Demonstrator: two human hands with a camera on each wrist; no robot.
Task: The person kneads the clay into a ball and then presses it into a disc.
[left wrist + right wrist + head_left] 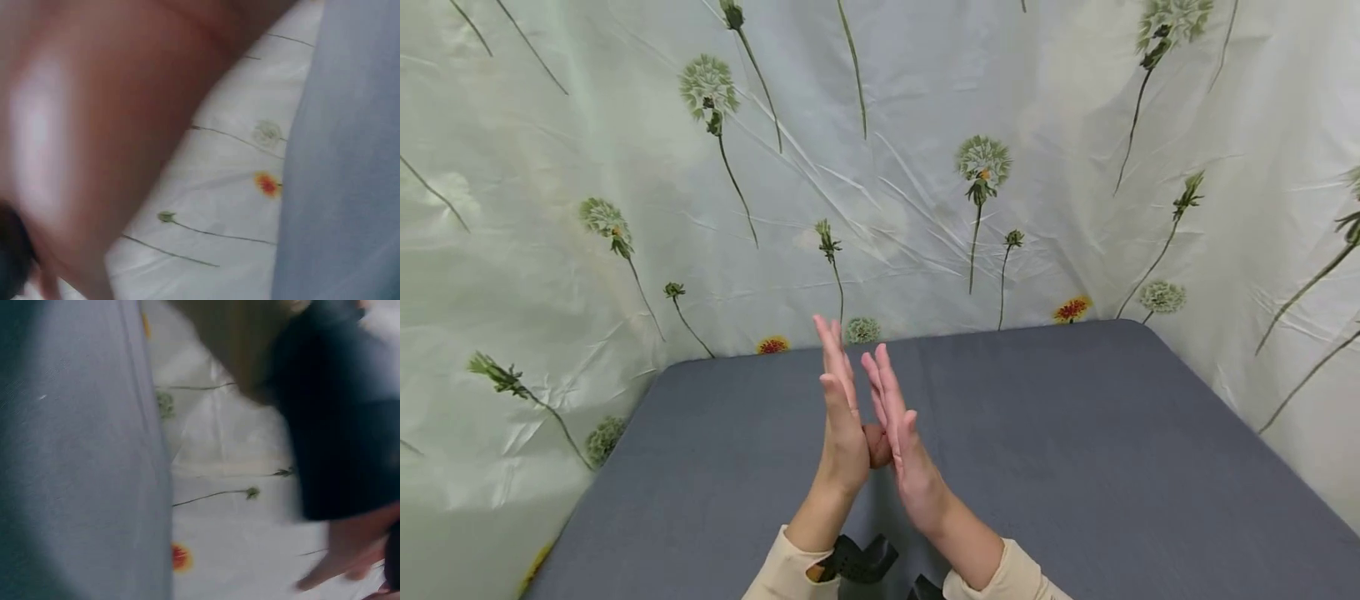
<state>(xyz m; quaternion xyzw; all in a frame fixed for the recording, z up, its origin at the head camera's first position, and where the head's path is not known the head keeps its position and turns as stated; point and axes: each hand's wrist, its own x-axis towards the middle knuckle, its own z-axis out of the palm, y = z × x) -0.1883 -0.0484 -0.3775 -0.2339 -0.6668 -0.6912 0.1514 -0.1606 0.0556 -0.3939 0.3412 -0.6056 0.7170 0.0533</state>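
In the head view a small reddish-brown rounded lump (877, 447) sits between my two palms, over the table. On its left side my left hand (842, 429) presses it with straight fingers pointing up. From the right my right hand (908, 454) leans against it, its fingers also extended and tilted to the left. The fingertips of the two hands stand a little apart. Blurred skin fills much of the left wrist view, where the lump is hidden. The right wrist view shows a dark wrist band (337, 437) with blurred fingers (340, 553) below it.
A grey table (1075, 450) with rounded far corners lies beneath the hands. Behind it and along both sides hangs a pale sheet (910, 225) printed with dandelions and orange flowers. Beige sleeves (790, 571) and a black wrist strap (868, 560) show near the bottom edge.
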